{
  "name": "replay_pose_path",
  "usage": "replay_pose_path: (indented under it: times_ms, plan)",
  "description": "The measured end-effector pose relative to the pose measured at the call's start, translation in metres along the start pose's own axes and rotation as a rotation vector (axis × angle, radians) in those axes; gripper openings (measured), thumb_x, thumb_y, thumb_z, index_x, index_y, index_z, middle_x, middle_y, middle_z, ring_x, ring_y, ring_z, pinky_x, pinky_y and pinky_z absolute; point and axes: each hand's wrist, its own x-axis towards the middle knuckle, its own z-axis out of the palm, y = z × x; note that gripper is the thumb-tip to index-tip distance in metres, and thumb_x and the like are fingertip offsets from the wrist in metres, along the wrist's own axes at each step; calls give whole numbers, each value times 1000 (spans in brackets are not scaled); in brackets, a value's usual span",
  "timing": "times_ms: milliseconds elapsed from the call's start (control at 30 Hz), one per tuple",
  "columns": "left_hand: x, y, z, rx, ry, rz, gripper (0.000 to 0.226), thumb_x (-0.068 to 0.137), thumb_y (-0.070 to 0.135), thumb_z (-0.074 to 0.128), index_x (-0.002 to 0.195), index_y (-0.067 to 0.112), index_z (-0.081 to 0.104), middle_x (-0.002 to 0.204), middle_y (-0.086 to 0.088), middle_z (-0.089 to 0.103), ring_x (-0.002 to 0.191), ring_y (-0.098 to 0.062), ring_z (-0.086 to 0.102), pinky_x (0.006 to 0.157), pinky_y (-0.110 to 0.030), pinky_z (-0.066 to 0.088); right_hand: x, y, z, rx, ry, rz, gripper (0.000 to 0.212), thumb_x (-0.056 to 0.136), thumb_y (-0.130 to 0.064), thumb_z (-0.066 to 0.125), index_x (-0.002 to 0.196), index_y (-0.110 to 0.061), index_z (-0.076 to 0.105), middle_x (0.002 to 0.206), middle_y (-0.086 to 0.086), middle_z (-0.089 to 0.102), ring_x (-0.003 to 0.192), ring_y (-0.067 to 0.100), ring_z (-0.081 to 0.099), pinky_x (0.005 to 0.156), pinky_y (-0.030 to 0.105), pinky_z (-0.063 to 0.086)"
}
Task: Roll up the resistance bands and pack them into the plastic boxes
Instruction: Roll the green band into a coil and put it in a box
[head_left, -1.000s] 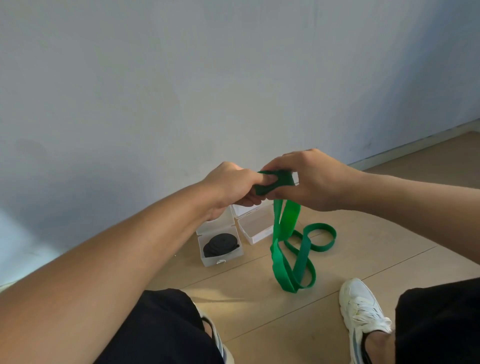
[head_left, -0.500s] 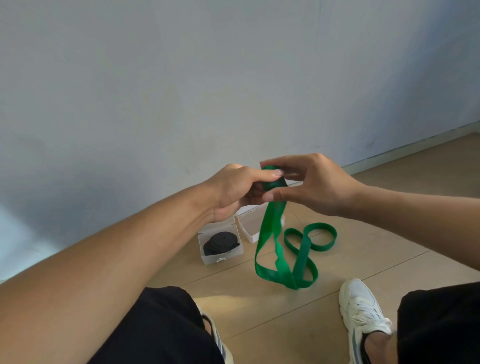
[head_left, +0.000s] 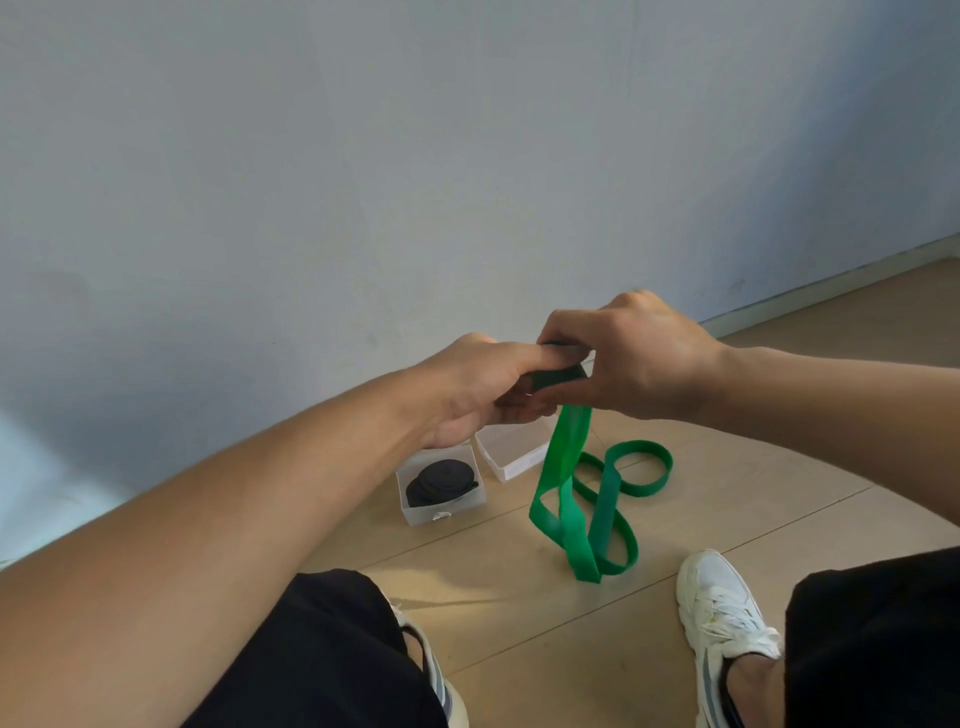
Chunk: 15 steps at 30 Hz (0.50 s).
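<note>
A long green resistance band hangs from both hands, its loose loops trailing onto the wooden floor. My left hand and my right hand meet above the boxes and pinch the small rolled end of the green band between their fingers. Below them stand two clear plastic boxes: the left box holds a rolled black band, and the right box looks empty, partly hidden by my left hand.
A grey wall with a pale baseboard rises right behind the boxes. My knees in black trousers and a white shoe frame the near floor. Bare floorboards lie to the right of the band.
Both hands have turned the rolled end of the green band, with my right hand now wrapped over it. The hanging loops have shifted and drawn in slightly.
</note>
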Motion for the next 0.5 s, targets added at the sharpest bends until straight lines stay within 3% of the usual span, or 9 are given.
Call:
replay_pose_path:
  times_ms: [133,233,300,367,433,500]
  plan:
    - [6,-4,8,175,217,78,39,70,35,87,86,1,79,85,-15,79,69,-20,71,86,-38,63,3,-3,3,-84,72,9,44,76,-57,78,97,-19,71,58,-4,53,56,25,48,56,29,32]
    - [9,0,6,237,301,115,30,70,33,87,80,5,80,76,-9,79,71,-21,73,86,-39,63,4,-6,5,-79,148,13,57,67,-70,71,93,-19,71,59,-1,60,53,24,49,52,29,33]
    - [10,2,2,203,252,102,26,75,27,86,86,4,80,80,-12,78,71,-22,71,77,-36,62,4,-6,5,-23,146,67,57,63,-69,76,96,-24,71,69,-4,68,63,21,57,56,31,43]
    - [8,4,-5,117,145,74,26,83,21,81,99,1,79,87,-16,78,72,-22,68,69,-30,57,3,-5,3,144,79,113,54,62,-61,84,104,-27,73,83,-9,72,80,15,66,72,30,54]
    - [4,4,-10,57,43,52,27,89,21,76,107,0,77,91,-15,74,70,-18,67,70,-27,55,0,-4,3,334,24,113,54,66,-47,88,114,-27,74,96,-12,75,93,6,69,87,23,56]
    - [1,4,-14,-14,-71,48,20,93,21,70,103,5,76,84,-10,72,64,-12,65,72,-25,54,-3,-6,4,443,32,118,53,67,-41,89,116,-29,74,99,-13,76,96,0,69,91,17,54]
